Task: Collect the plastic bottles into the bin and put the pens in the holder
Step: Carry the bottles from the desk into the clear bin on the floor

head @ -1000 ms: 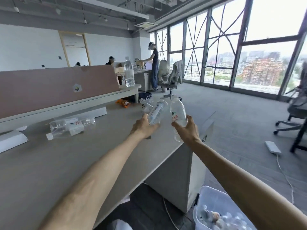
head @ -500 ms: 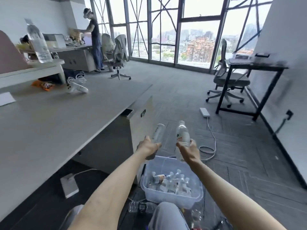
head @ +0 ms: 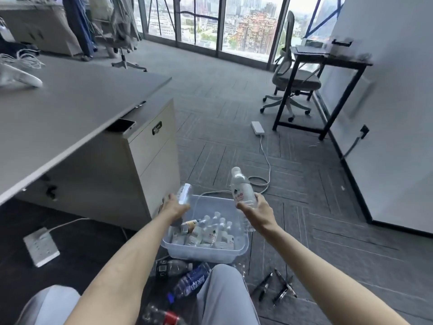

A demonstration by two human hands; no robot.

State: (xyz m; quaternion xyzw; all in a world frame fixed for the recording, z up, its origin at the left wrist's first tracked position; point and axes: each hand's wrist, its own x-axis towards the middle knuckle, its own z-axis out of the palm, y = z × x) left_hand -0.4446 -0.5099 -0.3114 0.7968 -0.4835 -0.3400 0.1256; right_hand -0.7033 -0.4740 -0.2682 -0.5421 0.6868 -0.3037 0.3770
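Note:
My left hand [head: 174, 207] grips a clear plastic bottle [head: 184, 194] above the left rim of a translucent bin [head: 206, 253] on the floor. In my right hand [head: 256, 212] is a second clear bottle with a red label [head: 241, 191], held upright over the bin's right side. The bin holds several empty bottles. More bottles lie on the floor by my knees: a dark-labelled one [head: 171, 268], a blue-labelled one [head: 192, 283] and a red-capped one [head: 161, 316]. Several black pens [head: 278, 287] lie on the carpet to the right of the bin.
A grey desk [head: 70, 109] with a drawer cabinet [head: 154, 156] stands left of the bin. A white power strip [head: 41, 246] lies under it, another [head: 257, 127] with a cable further off. An office chair [head: 294, 83] and black table [head: 328, 59] stand at the right wall.
My view has tilted further down towards the floor. Both hands have carried their bottles lower and closer over the bin. The pens and loose floor bottles have come into view.

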